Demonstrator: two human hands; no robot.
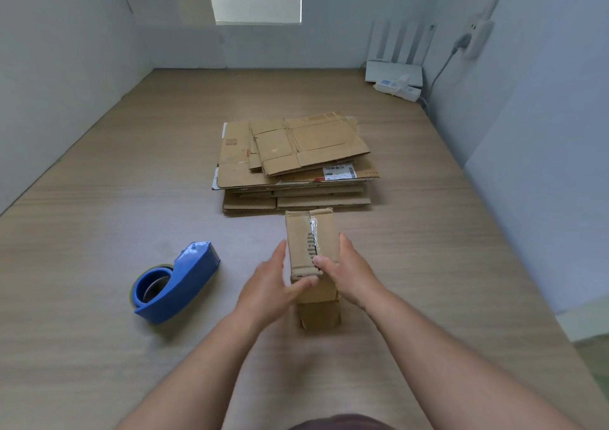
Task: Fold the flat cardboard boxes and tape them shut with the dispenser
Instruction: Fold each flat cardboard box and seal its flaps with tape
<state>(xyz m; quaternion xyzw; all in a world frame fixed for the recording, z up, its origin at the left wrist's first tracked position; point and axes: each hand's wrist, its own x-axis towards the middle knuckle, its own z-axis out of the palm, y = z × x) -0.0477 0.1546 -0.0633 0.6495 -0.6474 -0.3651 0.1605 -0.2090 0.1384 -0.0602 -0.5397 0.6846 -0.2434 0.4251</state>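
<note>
A small folded cardboard box point(304, 232) stands on the wooden table in front of me, with a strip of clear tape running along its top seam. My left hand point(270, 284) holds its left side, thumb across the near end. My right hand point(346, 271) grips the right side, its thumb pressing on the top seam near the tape. One flap hangs down at the box's near end. A blue tape dispenser point(174, 284) lies on the table to the left of the box, apart from both hands. A stack of flat cardboard boxes point(296, 162) sits just behind the small box.
The wooden table point(99, 215) runs to pale walls at the left, back and right. A white router with antennas point(395, 67) and a power strip point(398, 88) sit in the far right corner, with a cable going up to a wall socket point(474, 39).
</note>
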